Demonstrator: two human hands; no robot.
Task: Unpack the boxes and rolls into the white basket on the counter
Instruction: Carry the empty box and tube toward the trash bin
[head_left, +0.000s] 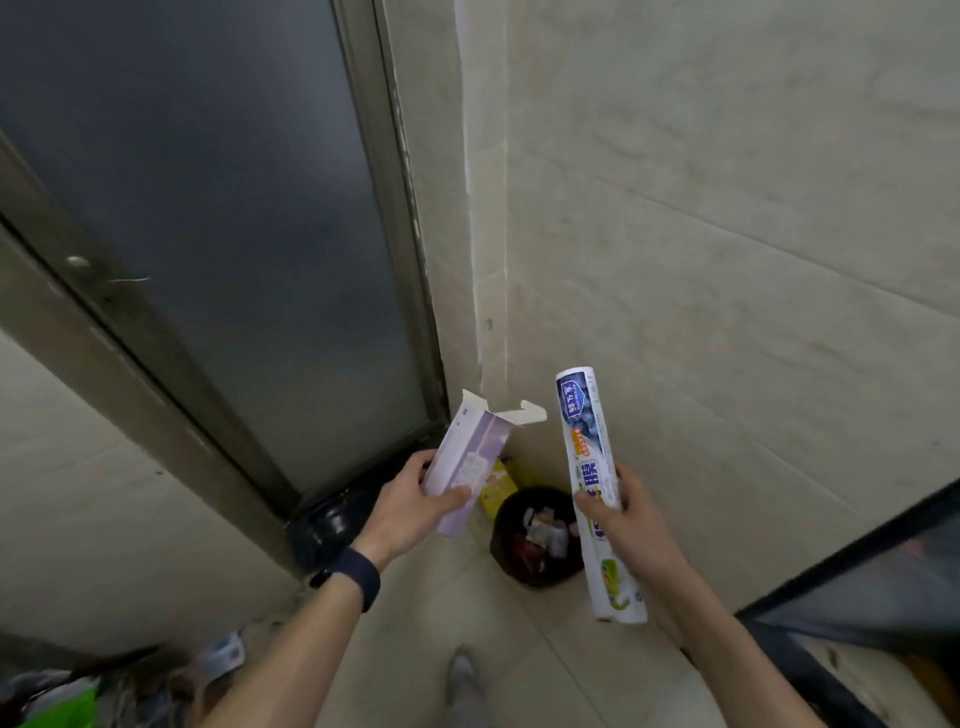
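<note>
My left hand (410, 506) grips a long pale purple box (470, 462) by its lower end; the box's top flaps stand open and it tilts up and to the right. My right hand (631, 525) holds a white roll (597, 483) with blue print, upright and leaning slightly left, gripped around its middle. Both are held above a dark round waste bin (535, 540) on the floor in the corner. The white basket and the counter top are not in view.
The bin holds several scraps of packaging, with a yellow package (497, 486) beside it. A frosted glass door (218, 218) fills the left, a tiled wall (727, 234) the right. A dark counter edge (852, 577) juts in at lower right. Bags lie at bottom left.
</note>
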